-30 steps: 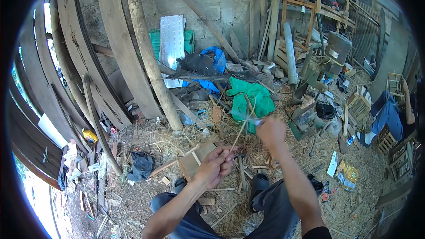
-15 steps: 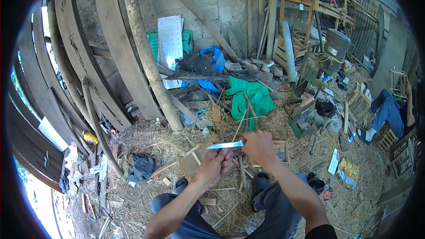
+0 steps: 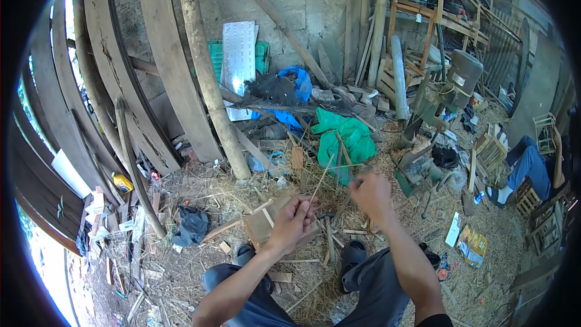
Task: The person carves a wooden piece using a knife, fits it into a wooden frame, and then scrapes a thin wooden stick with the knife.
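Observation:
My left hand (image 3: 293, 225) is closed around a thin wooden stick (image 3: 322, 178), which points up and away from the fingers. To its right, my right hand (image 3: 373, 197) is closed on a knife (image 3: 356, 179); motion blurs the blade, and the fist hides the handle. The two hands are apart, both above the ground between my knees. Under my left hand lies a flat wooden board (image 3: 261, 227).
Wood scraps and shavings litter the ground around my sandals. Ahead lie a green plastic sheet (image 3: 342, 139) and a leaning pole (image 3: 206, 79). A black plastic bag (image 3: 192, 225) is at left. Another person (image 3: 528, 163) sits at far right, near a machine (image 3: 463, 72).
My right hand has moved right with the knife, away from my left hand. The stick now shows clearly in my left hand. The view has shifted slightly.

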Motion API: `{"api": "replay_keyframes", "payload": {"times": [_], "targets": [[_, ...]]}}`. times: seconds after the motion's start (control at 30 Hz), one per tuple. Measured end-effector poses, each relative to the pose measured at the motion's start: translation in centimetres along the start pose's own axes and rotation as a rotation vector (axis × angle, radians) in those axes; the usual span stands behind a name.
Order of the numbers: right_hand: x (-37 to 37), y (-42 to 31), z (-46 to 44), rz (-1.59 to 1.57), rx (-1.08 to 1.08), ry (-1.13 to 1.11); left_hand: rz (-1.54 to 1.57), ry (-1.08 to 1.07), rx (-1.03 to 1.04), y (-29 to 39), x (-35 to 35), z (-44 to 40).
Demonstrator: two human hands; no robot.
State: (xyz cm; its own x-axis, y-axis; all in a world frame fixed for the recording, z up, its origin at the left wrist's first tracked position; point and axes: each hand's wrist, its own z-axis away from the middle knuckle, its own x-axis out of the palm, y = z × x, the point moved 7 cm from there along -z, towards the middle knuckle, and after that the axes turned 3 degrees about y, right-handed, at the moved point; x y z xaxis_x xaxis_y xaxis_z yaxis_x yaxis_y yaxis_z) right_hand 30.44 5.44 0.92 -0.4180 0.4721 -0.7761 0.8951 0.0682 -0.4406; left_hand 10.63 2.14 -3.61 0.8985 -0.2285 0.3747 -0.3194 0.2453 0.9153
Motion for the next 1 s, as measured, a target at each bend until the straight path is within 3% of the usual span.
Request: {"api": "replay_keyframes", "payload": {"times": [0.03,0.1,0.27,0.4,0.5,0.63,0.7,0.97,1.0], "targets": [[0.4,-1.5,0.9,-0.004,0.001,0.0,-0.046,0.041,0.025,0.0,-0.4,-0.2],[2.0,-4.7,2.5,0.113,-0.239,-0.136,-0.105,0.019,-0.011,-0.4,-0.3,-0.3],[2.0,-4.4,0.7,0.08,-0.18,-0.123,-0.039,-0.017,-0.046,0.2,0.5,0.4],[0.4,3.1,-2.9,0.262,0.179,0.004,0.057,-0.105,-0.102,0.2,1.3,1.9],[-1.2,5.3,-2.8,0.243,0.228,0.13,0.054,-0.135,-0.04,0.8,1.5,1.7],[-0.8,-0.8,0.1,0.064,0.091,0.019,-0.02,-0.002,0.034,0.6,0.0,0.2],[0.5,-5.2,1.6,0.105,-0.208,-0.121,-0.052,0.018,0.022,0.1,0.1,0.0],[1.6,-0.1,-1.9,0.242,-0.069,-0.118,-0.112,-0.025,0.027,-0.4,0.9,0.7],[1.2,1.2,-2.4,0.278,0.023,-0.054,-0.11,-0.025,0.029,-0.3,0.9,1.0]]}}
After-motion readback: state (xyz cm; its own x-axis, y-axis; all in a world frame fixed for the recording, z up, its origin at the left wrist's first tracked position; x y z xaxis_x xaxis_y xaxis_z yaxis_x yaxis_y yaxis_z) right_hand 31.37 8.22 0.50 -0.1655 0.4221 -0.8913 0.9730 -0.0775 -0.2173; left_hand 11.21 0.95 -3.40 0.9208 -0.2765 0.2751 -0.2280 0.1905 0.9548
